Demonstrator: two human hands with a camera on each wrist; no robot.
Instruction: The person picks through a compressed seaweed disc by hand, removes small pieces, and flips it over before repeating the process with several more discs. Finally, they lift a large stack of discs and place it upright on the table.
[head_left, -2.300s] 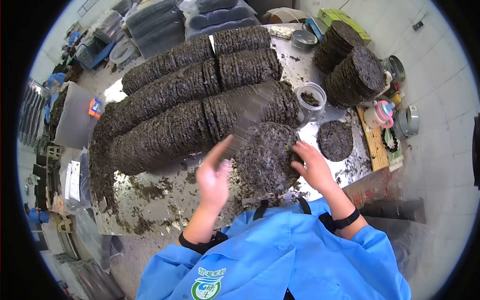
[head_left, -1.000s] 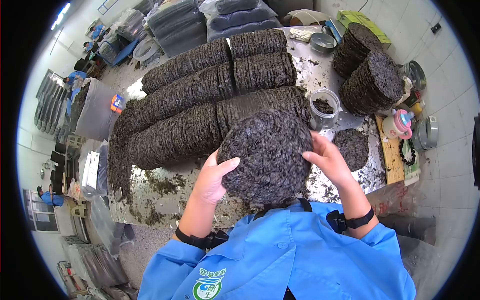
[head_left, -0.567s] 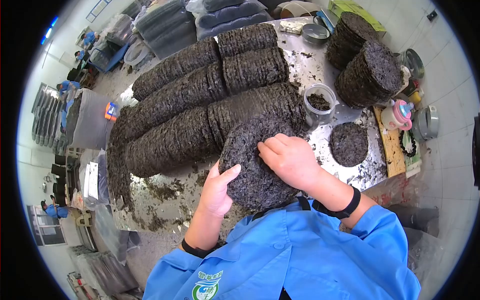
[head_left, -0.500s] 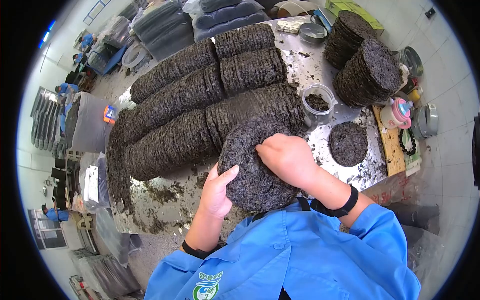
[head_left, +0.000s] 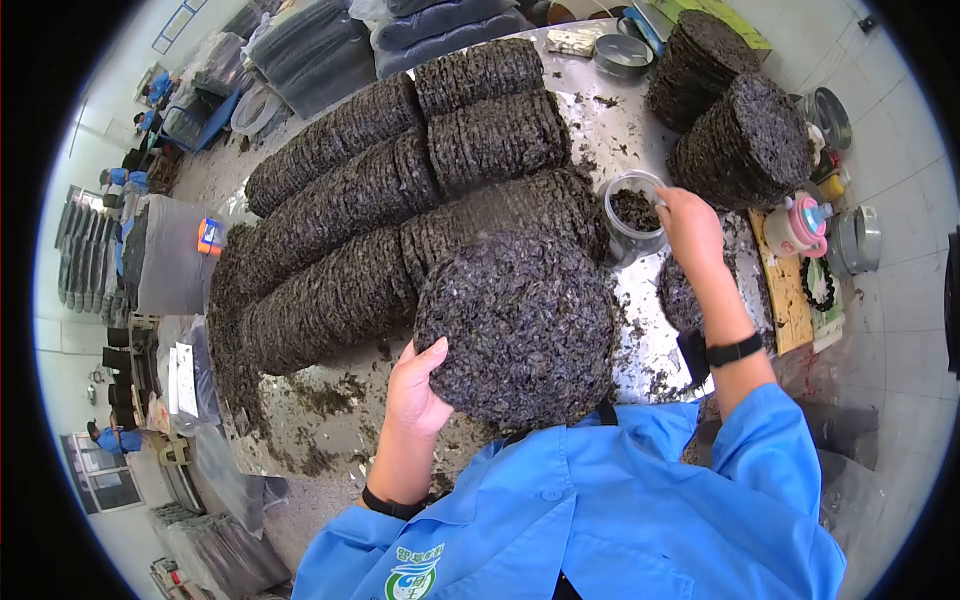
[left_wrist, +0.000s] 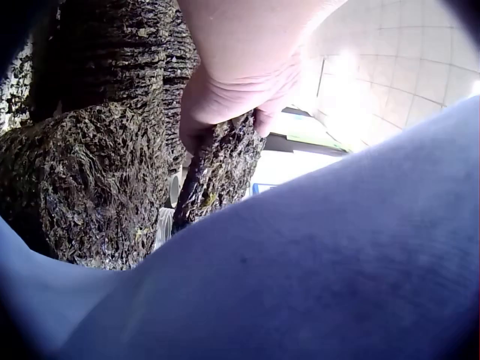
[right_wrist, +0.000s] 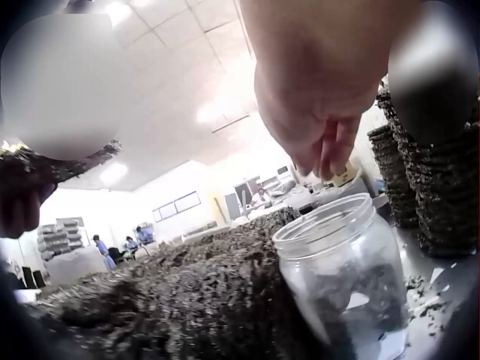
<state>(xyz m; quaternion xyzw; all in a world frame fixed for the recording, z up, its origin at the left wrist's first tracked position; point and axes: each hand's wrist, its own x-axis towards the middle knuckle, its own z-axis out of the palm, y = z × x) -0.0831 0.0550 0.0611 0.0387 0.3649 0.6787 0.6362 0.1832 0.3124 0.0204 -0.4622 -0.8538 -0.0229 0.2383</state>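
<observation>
- The left hand [head_left: 412, 395] grips the near-left edge of a large, round, dark disc of pressed flaky material [head_left: 518, 325], thumb on the upper face and fingers behind the edge.
- That disc is held over the near part of the metal-topped desk [head_left: 350, 440], in front of the person's blue jacket [head_left: 520, 500].
- The right hand [head_left: 693, 235] is at the rim of a clear, open, round jar [head_left: 633, 245], its fingers bunched and pointing down; whether they pinch anything, I cannot tell.
- Dark loose flakes [head_left: 635, 210] lie inside the jar, which stands beside the end of the nearest row.
- Three long rows of dark stacked discs [head_left: 330, 290] lie on their sides across the desk.
- A smaller dark round disc [head_left: 680, 300] lies flat on the desk, partly hidden by the right forearm.
- Two upright stacks of dark discs [head_left: 750, 145] stand beyond the jar, to its right.
- A pink-and-white bottle [head_left: 797, 228] is at the far end of a wooden board [head_left: 790, 310].
- Dark crumbs are scattered over the desk.
</observation>
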